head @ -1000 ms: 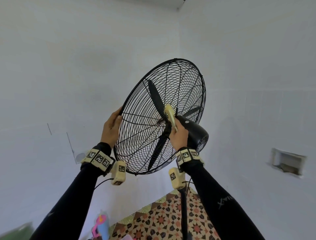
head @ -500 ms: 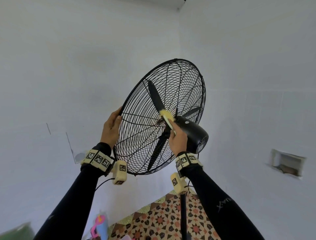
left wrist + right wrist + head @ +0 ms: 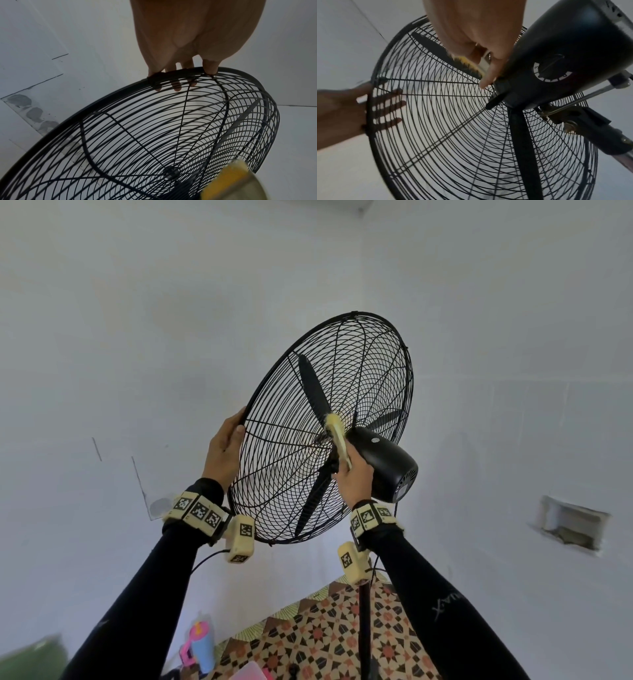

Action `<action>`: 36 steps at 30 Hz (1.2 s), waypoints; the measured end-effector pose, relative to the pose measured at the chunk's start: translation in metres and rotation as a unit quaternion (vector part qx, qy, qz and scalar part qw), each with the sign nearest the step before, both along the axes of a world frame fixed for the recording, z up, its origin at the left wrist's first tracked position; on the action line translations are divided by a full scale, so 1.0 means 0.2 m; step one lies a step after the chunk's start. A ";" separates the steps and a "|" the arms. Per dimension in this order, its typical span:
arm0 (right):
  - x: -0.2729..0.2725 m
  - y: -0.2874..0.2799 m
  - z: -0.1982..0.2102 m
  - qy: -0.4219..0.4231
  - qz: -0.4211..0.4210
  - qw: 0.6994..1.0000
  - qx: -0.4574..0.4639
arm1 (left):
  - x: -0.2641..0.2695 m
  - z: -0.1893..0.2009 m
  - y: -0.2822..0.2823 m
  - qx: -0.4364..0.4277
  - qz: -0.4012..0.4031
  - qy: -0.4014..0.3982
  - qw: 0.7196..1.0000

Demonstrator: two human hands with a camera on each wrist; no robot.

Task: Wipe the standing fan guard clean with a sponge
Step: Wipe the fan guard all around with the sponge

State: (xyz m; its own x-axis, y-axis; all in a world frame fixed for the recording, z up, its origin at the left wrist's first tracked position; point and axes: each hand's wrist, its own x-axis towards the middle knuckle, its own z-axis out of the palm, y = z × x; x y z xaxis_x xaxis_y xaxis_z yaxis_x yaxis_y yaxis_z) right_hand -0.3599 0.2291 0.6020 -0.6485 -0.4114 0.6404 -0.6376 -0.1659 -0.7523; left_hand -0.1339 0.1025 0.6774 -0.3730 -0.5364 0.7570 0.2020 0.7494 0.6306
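The black wire fan guard (image 3: 291, 467) tilts upward on its stand. My left hand (image 3: 236, 429) grips the guard's left rim, with the fingers laid over the front wires and the thumb on the rim (image 3: 211, 67). My right hand (image 3: 346, 463) holds a yellow sponge (image 3: 335, 433) against the back of the guard, right beside the black motor housing (image 3: 383, 463). In the right wrist view the sponge (image 3: 467, 63) lies over a black blade seen through the wires, and my thumb touches the guard (image 3: 436, 121) near the hub. The sponge (image 3: 229, 180) also shows blurred at the lower right of the left wrist view.
The fan's black pole (image 3: 364, 628) runs down between my arms to a patterned tile floor (image 3: 325, 638). A blue and pink bottle (image 3: 200, 645) stands at the lower left. White walls meet in a corner behind the fan, and a small recess (image 3: 572, 522) sits in the right wall.
My right hand has slid the sponge slightly down and left along the back of the guard beside the motor. The left hand has kept its hold on the rim.
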 end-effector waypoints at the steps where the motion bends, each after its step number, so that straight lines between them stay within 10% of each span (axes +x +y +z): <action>1: 0.01 0.02 -0.01 -0.014 0.016 1.000 0.018 | 0.00 0.00 0.00 0.000 0.002 -0.001 1.000; 8: -0.02 0.22 0.26 -0.150 -0.058 0.984 -0.074 | -0.02 0.01 0.03 -0.020 -0.003 0.009 1.000; 19: -0.03 0.11 0.28 -0.067 -0.010 0.984 0.164 | -0.02 0.00 0.02 -0.011 -0.007 0.016 1.000; 36: -0.09 0.12 0.33 -0.120 -0.079 0.985 0.094 | -0.04 0.00 0.04 -0.020 -0.012 0.032 0.999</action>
